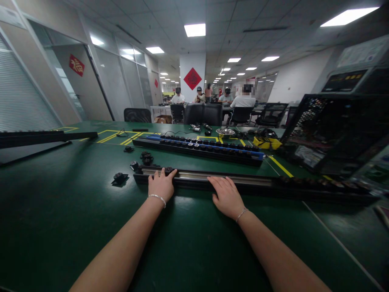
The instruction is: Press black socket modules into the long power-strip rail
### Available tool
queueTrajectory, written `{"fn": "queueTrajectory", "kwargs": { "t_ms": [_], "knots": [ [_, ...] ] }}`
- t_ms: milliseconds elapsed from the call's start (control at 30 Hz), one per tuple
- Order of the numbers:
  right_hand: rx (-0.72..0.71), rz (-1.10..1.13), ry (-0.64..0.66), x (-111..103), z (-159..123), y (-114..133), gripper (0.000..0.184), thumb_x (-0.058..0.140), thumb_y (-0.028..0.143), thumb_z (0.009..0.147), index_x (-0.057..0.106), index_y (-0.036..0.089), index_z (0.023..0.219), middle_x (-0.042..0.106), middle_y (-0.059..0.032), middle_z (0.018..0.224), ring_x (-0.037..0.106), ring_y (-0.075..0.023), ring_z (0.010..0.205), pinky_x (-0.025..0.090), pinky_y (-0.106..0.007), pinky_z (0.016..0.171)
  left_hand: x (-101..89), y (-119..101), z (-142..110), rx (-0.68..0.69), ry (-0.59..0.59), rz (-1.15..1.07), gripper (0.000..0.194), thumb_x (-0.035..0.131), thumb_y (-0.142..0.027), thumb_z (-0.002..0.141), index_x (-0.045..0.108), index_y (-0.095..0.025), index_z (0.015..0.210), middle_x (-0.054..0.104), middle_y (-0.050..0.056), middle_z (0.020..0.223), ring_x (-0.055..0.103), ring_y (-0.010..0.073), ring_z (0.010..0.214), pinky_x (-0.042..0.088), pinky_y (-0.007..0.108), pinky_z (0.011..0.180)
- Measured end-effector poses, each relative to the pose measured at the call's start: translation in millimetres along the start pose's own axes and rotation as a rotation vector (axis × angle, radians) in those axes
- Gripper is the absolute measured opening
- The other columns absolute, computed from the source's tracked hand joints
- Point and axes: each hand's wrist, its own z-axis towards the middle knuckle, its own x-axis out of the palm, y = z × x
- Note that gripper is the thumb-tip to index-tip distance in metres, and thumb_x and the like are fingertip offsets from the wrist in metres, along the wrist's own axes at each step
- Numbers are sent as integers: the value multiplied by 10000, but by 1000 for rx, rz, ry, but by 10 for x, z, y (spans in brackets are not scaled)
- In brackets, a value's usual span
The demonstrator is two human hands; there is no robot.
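Across our green table, the rail is bare mid-frame, filled at right. Our left hand hides its grip; our right hand lies wide.

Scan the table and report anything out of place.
Several black parts lie scattered on the table by the left end of the near rail, unlike the row at its right end. No spill shows.

The left hand spreads its fingers over a long black rail; the right hand rests its fingers on the near edge. Left of the left hand, a small black part lies on the green table. Beyond both hands lies a second rail with a blue strip.
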Motion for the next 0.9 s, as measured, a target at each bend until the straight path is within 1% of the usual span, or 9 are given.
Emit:
{"fn": "queueTrajectory", "kwargs": {
  "t_ms": [133, 300, 467, 600, 667, 900],
  "knots": [
    [1, -5, 3, -12, 1, 6, 541, 439, 183, 765, 440, 211, 1305, 516, -34, 1308, 427, -185, 1198, 174, -394, 1098, -22, 37, 18, -33, 77, -11, 580, 401, -235, 800, 354, -405, 1352, 426, 83, 1400, 386, 334, 1259, 314, 523, 963],
    [5, -8, 11, -24, 4, 10, 535, 435, 182, 765, 446, 209, 1300, 516, -35, 1309, 426, -184, 1202, 173, -390, 1100, -49, 110, 53, -79, 132, -22, 579, 387, -240, 802, 343, -418, 1352, 402, 85, 1416, 360, 349, 1278, 318, 530, 964],
    [4, -16, 8, -30, 6, 13, 537, 430, 183, 770, 440, 210, 1306, 513, -37, 1313, 427, -186, 1202, 174, -394, 1100, -71, 243, 92, -131, 149, -26, 571, 377, -234, 802, 364, -411, 1344, 399, 99, 1416, 353, 355, 1279, 331, 530, 950],
    [0, -19, 10, -34, 4, 14, 538, 428, 183, 769, 440, 212, 1306, 513, -38, 1313, 428, -187, 1202, 183, -397, 1097, -77, 386, 125, -189, 173, -52, 576, 398, -248, 791, 366, -406, 1345, 396, 92, 1418, 323, 361, 1295, 336, 529, 947],
    [-1, -21, 11, -34, 2, 13, 543, 436, 184, 764, 439, 213, 1306, 514, -40, 1311, 429, -188, 1201, 189, -399, 1095, -68, 441, 139, -208, 164, -62, 582, 412, -256, 783, 368, -407, 1344, 403, 87, 1414, 327, 358, 1291, 337, 528, 947],
    [4, -8, 19, -33, 4, 11, 547, 435, 180, 761, 436, 210, 1308, 512, -42, 1314, 425, -187, 1205, 181, -401, 1095, -23, 548, 179, -268, 161, -84, 567, 422, -288, 777, 387, -426, 1326, 407, 79, 1410, 312, 388, 1287, 317, 558, 940]
  ]
}}
